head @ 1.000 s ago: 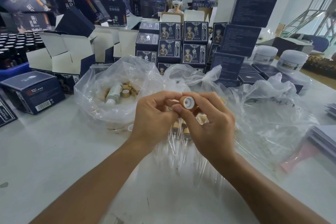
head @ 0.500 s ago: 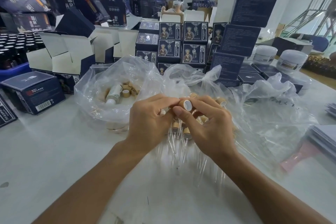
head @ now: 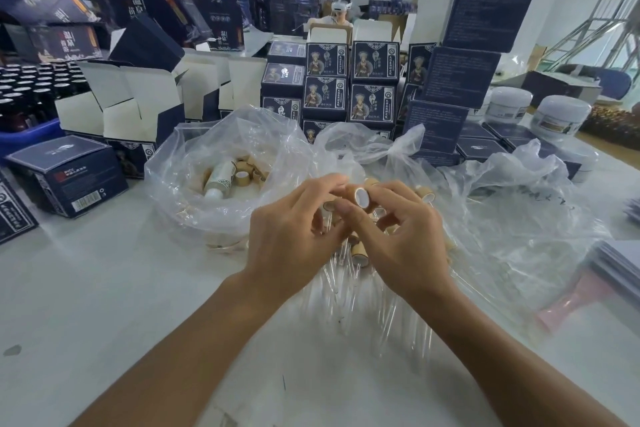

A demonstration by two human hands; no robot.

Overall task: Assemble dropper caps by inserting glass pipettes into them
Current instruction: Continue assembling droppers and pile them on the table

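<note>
The right hand (head: 398, 239) pinches a tan cylindrical dropper cap with a white insert (head: 360, 197) between thumb and fingertips, open end toward the camera, while the left hand (head: 294, 236) curls its fingers against the cap's left side; whether it holds a pipette cannot be told. Keep the cap steady and feed any pipette straight along its axis, since glass likely cracks under side load. Working room is tight: clear glass pipettes (head: 363, 291) lie directly below on the white tabletop (head: 104, 305), with crumpled clear plastic bags (head: 519, 218) on both sides.
</note>
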